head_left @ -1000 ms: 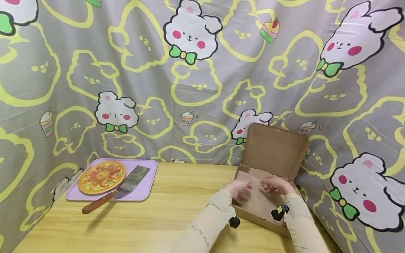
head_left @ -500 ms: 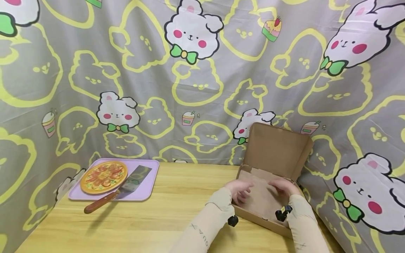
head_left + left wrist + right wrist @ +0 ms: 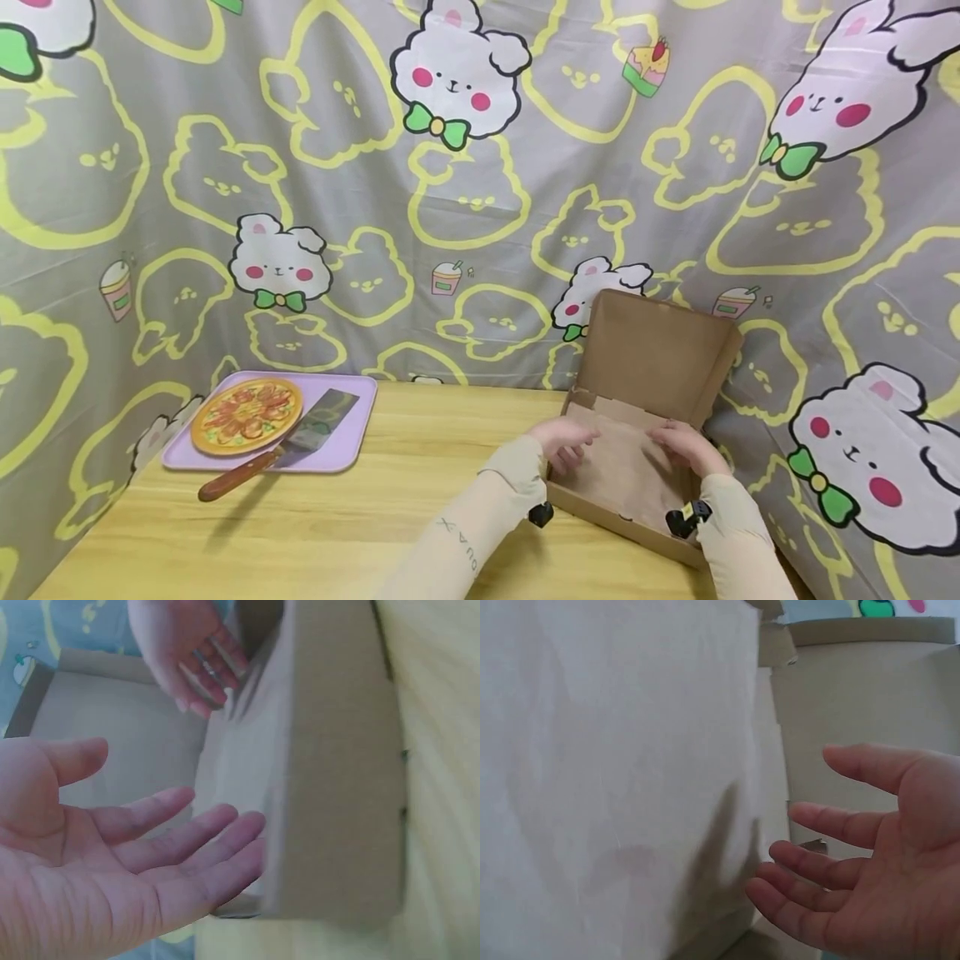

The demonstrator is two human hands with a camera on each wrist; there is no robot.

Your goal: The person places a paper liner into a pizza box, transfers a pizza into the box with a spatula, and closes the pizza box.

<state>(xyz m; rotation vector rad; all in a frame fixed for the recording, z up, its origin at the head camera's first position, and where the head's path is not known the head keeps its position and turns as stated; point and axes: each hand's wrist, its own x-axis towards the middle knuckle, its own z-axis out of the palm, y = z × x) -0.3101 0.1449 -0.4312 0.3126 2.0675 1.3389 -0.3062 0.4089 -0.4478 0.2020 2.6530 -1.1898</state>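
Observation:
An open brown cardboard pizza box (image 3: 626, 523) stands at the right of the table, its lid (image 3: 652, 358) raised against the curtain. A sheet of brown paper (image 3: 618, 454) lines its bottom. My left hand (image 3: 564, 442) is over the box's left side, fingers spread and relaxed, holding nothing; in the left wrist view the fingertips (image 3: 251, 825) reach the box wall. Over the right side of the lining is my right hand (image 3: 690, 446), its fingers loosely extended with nothing in them. The right wrist view shows its shadow falling on the paper.
A lilac tray (image 3: 352, 433) at the table's left bears a pizza (image 3: 247, 417). A spatula with a wooden handle (image 3: 238, 477) lies across the tray, its handle past the front rim. A patterned curtain (image 3: 480, 208) borders the wooden table (image 3: 420, 500).
My right hand has moved right, away from the middle of the box, and the left has shifted slightly left, so they stand farther apart. Box, tray and spatula stay put.

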